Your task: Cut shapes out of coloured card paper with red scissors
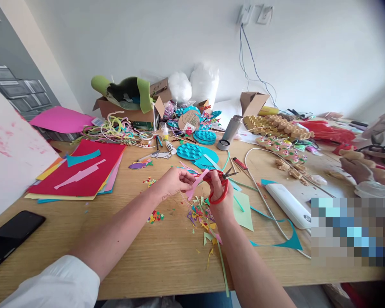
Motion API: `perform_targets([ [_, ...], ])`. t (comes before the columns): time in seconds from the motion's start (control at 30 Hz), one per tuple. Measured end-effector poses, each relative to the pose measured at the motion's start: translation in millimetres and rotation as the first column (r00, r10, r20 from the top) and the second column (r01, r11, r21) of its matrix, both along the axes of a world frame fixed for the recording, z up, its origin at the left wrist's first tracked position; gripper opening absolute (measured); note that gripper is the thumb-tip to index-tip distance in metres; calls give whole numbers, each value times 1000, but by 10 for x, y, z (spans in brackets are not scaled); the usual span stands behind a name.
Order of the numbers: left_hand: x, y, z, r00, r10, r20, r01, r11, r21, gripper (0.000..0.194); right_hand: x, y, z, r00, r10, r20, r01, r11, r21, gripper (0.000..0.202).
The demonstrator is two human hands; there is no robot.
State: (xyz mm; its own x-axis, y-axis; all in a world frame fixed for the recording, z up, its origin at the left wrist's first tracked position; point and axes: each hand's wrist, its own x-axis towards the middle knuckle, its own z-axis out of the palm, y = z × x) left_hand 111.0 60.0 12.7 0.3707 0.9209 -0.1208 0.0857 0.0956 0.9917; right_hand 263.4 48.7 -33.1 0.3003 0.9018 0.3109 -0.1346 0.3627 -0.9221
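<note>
My left hand (179,181) pinches a small strip of pink paper (197,184) above the middle of the table. Close beside it, my right hand (218,194) grips a pair of scissors (223,193) with red handles. Their dark blades point to the right, away from the pink strip, and look slightly apart. Beneath the hands lies a scatter of coloured paper scraps (202,216). A pale green sheet (243,209) is partly behind my right wrist. Left of the hands rests a purple paper fish (140,164).
Stacked coloured paper (83,167) and a black phone (13,235) lie left. Blue egg-carton discs (189,151) and a grey metal flask (233,128) stand farther back. A white power bank (288,205) with its cable lies right. Another person's hand (356,167) shows at the far right.
</note>
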Motion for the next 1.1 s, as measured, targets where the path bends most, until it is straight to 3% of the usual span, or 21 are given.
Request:
perform_targets([
  [0.1, -28, 21, 29, 988, 125, 93, -127, 992, 15, 27, -16, -65, 39, 988, -21, 152, 28, 999, -46, 40],
  [0.23, -75, 67, 69, 943, 236, 236, -252, 967, 39, 32, -47, -149, 103, 963, 57, 263, -51, 998, -31, 41],
  [0.37, -106, 85, 107, 884, 292, 366, -326, 945, 33, 36, -74, -187, 96, 897, 234, 376, -191, 970, -147, 47],
  [0.47, -106, 64, 139, 844, 326, 427, -352, 936, -19, 35, -100, -193, 29, 817, 398, 416, -302, 911, -279, 51],
  [0.57, -89, 42, 153, 812, 390, 434, -402, 913, -67, 31, -130, -198, -36, 765, 487, 422, -352, 864, -360, 53],
  [0.77, -40, 26, 117, 781, 467, 414, -468, 877, -107, 28, -165, -218, -46, 766, 506, 397, -364, 850, -380, 54],
  [1.1, 23, 11, 41, 756, 489, 434, -477, 867, -146, 24, -185, -229, -26, 788, 517, 334, -367, 830, -420, 55],
])
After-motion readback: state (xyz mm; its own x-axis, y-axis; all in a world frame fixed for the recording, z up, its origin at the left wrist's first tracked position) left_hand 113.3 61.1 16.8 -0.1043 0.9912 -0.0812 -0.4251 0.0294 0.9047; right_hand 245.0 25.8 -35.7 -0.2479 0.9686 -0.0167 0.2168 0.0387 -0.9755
